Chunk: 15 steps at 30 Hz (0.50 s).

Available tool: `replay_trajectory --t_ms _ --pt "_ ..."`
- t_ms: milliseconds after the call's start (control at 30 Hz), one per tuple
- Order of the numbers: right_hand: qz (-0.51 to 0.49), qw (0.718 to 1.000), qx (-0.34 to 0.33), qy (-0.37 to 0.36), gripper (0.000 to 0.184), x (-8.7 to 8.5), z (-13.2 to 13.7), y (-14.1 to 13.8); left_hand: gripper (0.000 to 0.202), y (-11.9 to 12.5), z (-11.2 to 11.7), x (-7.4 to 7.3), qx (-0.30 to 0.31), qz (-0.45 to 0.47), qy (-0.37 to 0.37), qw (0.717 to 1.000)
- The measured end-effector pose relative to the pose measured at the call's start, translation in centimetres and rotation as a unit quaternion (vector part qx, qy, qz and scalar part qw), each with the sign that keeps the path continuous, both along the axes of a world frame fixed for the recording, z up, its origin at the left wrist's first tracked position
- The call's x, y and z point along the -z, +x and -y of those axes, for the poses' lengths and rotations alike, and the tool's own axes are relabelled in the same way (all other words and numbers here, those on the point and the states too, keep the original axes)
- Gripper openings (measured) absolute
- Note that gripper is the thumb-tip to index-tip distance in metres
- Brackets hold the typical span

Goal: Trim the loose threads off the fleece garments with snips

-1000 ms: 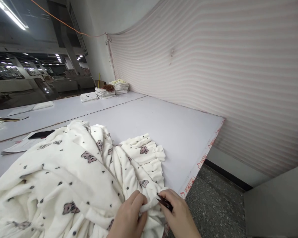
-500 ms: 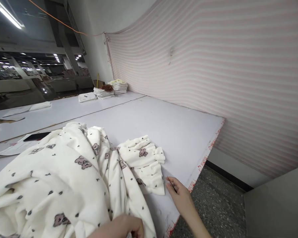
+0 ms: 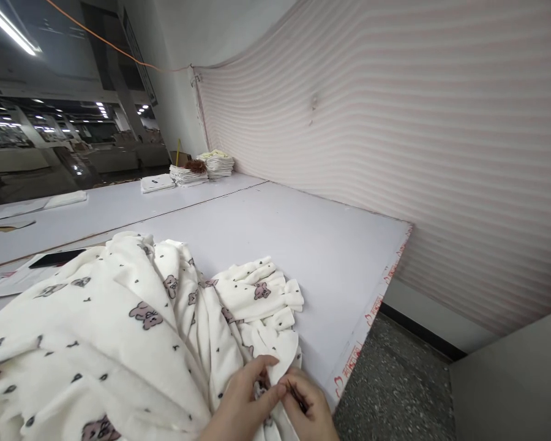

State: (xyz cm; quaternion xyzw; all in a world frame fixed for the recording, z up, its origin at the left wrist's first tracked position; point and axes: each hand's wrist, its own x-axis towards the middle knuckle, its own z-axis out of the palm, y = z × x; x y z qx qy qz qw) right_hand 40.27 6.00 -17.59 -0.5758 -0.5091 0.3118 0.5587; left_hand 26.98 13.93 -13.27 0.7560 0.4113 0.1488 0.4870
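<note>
A white fleece garment [image 3: 165, 343] with brown bear prints and small dark marks lies heaped on the table [image 3: 335, 233]. Its ruffled end [image 3: 280, 300] spreads to the right. My left hand [image 3: 252, 392] pinches a fold of the fabric near that end between thumb and fingers. Right beside it, my right hand [image 3: 305, 401] is closed at the cloth's edge, its fingertips touching the fabric by my left thumb. A small, thin dark tool shows partly within the right hand; its kind is mostly hidden by the fingers.
A black phone [image 3: 57, 258] lies on papers [image 3: 9, 278] at the left. Folded white cloth stacks [image 3: 188, 176] stand at the back. Striped sheeting [image 3: 371, 122] hangs along the wall. The table's right edge has red-printed tape [image 3: 349, 361], with speckled floor [image 3: 404, 355] beyond.
My right hand has moved left to the fabric. My left hand has come up and forward and now pinches the cloth beside it. The view has shifted slightly.
</note>
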Motion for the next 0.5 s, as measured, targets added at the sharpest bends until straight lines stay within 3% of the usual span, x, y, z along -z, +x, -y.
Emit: replay_trajectory --t_ms 67,200,300,367,500 --pt "-0.051 0.998 0.017 -0.026 0.024 0.2 0.3 0.1 0.014 -0.2 -0.1 0.2 -0.020 -0.002 0.008 1.000" --pt "-0.104 0.970 0.190 -0.113 0.027 1.2 0.7 1.9 0.025 -0.7 0.3 0.3 -0.085 0.023 0.008 0.996" --pt "-0.098 0.965 0.203 -0.137 0.034 1.5 0.1 2.5 0.031 -1.1 0.7 0.6 -0.102 0.011 0.039 0.994" --pt "-0.110 0.969 0.180 -0.131 0.030 1.2 -0.6 2.2 0.032 -1.6 1.0 1.2 -0.047 -0.022 0.036 0.998" --pt "-0.136 0.973 0.167 -0.086 0.017 0.2 -1.7 1.0 0.029 -2.9 1.4 2.6 0.124 -0.113 -0.031 0.985"
